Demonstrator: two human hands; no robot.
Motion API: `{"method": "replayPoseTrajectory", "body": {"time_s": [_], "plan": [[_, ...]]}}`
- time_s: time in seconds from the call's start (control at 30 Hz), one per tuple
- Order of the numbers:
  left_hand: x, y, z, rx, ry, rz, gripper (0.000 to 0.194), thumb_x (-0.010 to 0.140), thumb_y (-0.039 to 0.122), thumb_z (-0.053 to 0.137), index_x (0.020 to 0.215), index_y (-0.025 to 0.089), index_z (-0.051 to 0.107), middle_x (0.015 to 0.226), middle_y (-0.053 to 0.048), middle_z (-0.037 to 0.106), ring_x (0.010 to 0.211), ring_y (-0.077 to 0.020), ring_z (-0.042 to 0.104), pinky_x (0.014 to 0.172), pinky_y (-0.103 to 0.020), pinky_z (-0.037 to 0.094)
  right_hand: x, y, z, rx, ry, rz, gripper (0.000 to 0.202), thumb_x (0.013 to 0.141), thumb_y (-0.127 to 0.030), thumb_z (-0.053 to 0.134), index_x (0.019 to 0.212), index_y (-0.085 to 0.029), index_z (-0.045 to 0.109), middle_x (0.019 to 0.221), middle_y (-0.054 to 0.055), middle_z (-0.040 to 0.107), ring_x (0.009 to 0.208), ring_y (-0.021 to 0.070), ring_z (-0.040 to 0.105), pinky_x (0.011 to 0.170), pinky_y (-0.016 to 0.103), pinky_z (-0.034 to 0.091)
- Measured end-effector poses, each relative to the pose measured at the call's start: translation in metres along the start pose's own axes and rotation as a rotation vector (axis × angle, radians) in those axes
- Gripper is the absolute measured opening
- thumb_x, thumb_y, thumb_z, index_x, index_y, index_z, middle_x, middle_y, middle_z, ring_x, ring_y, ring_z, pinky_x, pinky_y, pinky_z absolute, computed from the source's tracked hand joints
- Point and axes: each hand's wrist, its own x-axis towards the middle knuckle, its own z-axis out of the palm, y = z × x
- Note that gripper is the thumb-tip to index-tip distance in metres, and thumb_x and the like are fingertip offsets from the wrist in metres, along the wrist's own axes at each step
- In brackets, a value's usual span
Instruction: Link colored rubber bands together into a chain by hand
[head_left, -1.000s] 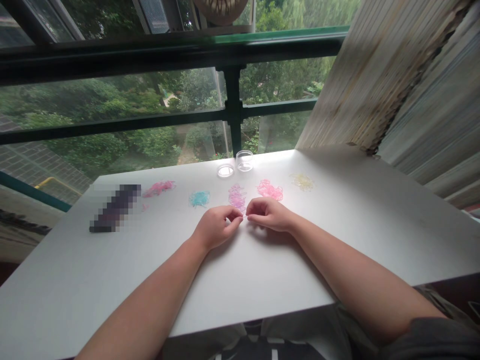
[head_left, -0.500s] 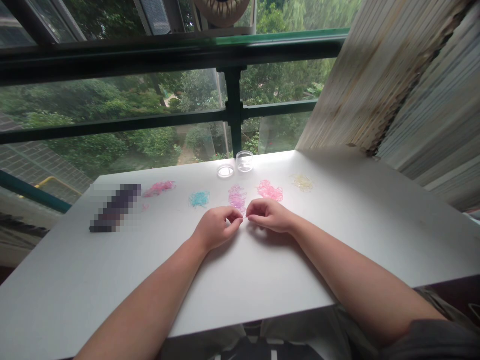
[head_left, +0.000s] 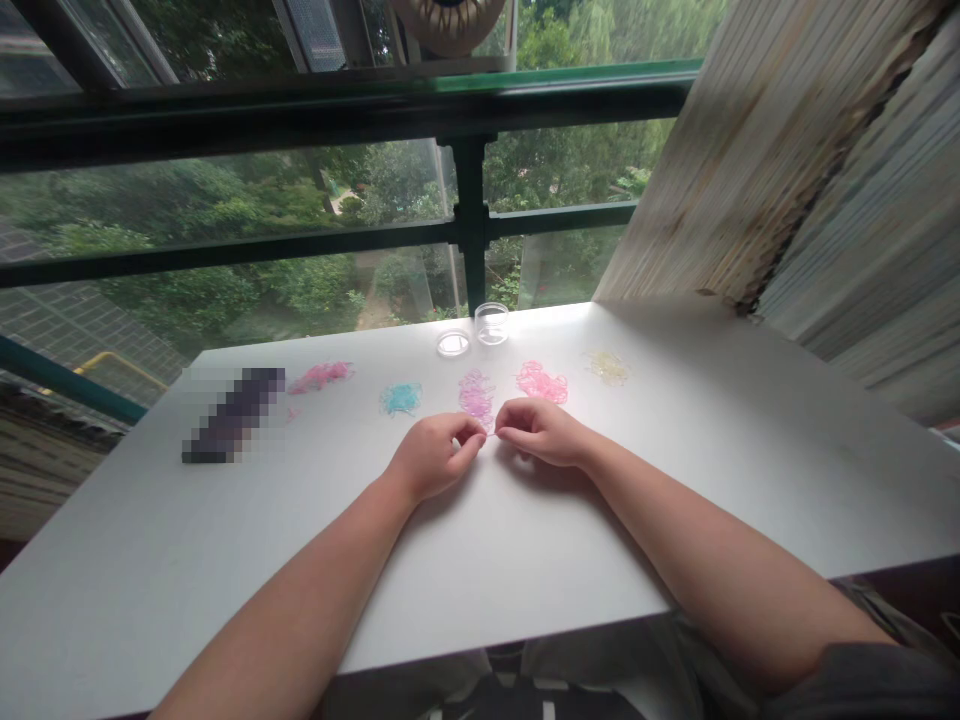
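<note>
My left hand [head_left: 441, 455] and my right hand [head_left: 541, 432] meet above the white table, fingertips pinched and only a small gap apart. Across that gap runs a thin pale pink-purple rubber band [head_left: 491, 433], with each hand gripping one end. Just beyond the fingertips lies a loose pile of purple rubber bands [head_left: 475, 395]. A pink pile [head_left: 541, 382] sits behind my right hand, and a teal pile [head_left: 401, 398] is beyond my left hand.
At the table's [head_left: 480, 560] far edge stand a clear round tub [head_left: 492, 325] and its clear lid [head_left: 453, 344]. Yellowish bands [head_left: 608, 367] lie to the right, more pink bands [head_left: 322, 376] to the left. A blurred-out dark object [head_left: 234, 415] is farther left. Green railing [head_left: 471, 190] borders the window.
The gap between my fingertips has widened very slightly, and the band between them shows a little more. The piles and the tub have stayed put.
</note>
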Motion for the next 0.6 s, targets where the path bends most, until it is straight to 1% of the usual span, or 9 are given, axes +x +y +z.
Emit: {"method": "replayPoseTrajectory", "body": {"time_s": [0.23,0.37,0.53,0.6], "plan": [[0.0,0.0,0.001,0.022,-0.022,0.003,0.016,0.083,0.026,0.049,0.081,0.019,0.063,0.074,-0.001,0.065,0.066,-0.0128,0.057,0.061,-0.023,0.042,0.0,-0.003,0.0,-0.028,-0.007,-0.005,0.006,0.079,-0.019,0.052,0.076,-0.016,0.054,0.054,-0.005,0.048,0.044,0.0077,0.048,0.044,0.019,0.038],[0.0,-0.001,0.0,0.058,-0.012,0.022,0.015,0.083,0.025,0.049,0.08,0.019,0.062,0.073,-0.001,0.064,0.067,-0.013,0.056,0.063,-0.024,0.042,0.0,-0.002,-0.001,-0.036,-0.012,-0.007,0.005,0.079,-0.019,0.051,0.075,-0.016,0.054,0.054,-0.005,0.048,0.045,0.0081,0.049,0.045,0.02,0.038],[0.005,-0.013,-0.011,0.157,0.066,0.061,0.014,0.082,0.023,0.05,0.08,0.019,0.064,0.08,-0.002,0.066,0.077,-0.0159,0.058,0.075,-0.029,0.042,0.0,-0.001,0.0,-0.044,0.026,0.008,0.004,0.079,-0.019,0.052,0.075,-0.016,0.053,0.055,-0.004,0.05,0.046,0.0084,0.051,0.045,0.019,0.038],[0.007,-0.02,-0.015,0.2,0.074,0.073,0.016,0.082,0.024,0.051,0.079,0.02,0.065,0.081,-0.002,0.066,0.079,-0.0171,0.058,0.077,-0.03,0.042,0.0,0.0,0.0,-0.042,0.031,0.008,0.005,0.079,-0.019,0.052,0.075,-0.016,0.053,0.055,-0.004,0.05,0.046,0.0084,0.051,0.046,0.019,0.039]]}}
